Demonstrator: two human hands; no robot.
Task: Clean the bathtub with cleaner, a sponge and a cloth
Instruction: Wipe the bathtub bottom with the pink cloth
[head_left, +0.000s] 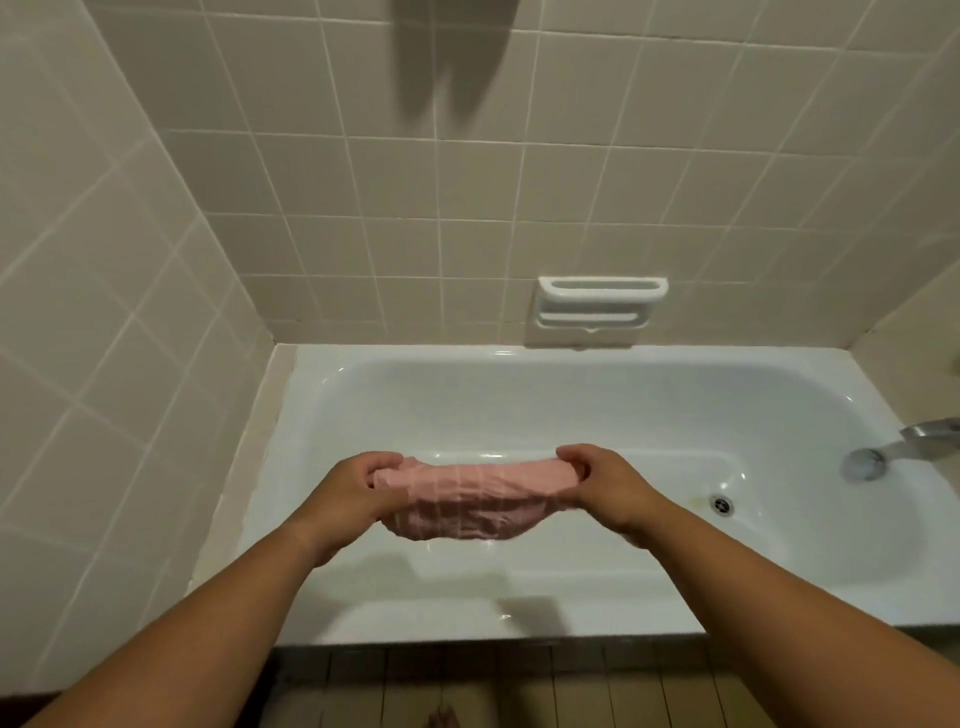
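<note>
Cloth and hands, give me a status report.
Left hand and right hand each grip one end of the pink cloth. Cloth held stretched over the bathtub. Nothing in the way.

Single head-worn wide-angle view. Faces forward and down, over the near rim of the bathtub (415, 621) toward the tiled back wall (415, 208). Near range: left forearm (208, 623) and right forearm (779, 597) enter from the bottom corners. Floor (519, 686) strip along bottom edge. Tile lines bow at frame edges.
</note>
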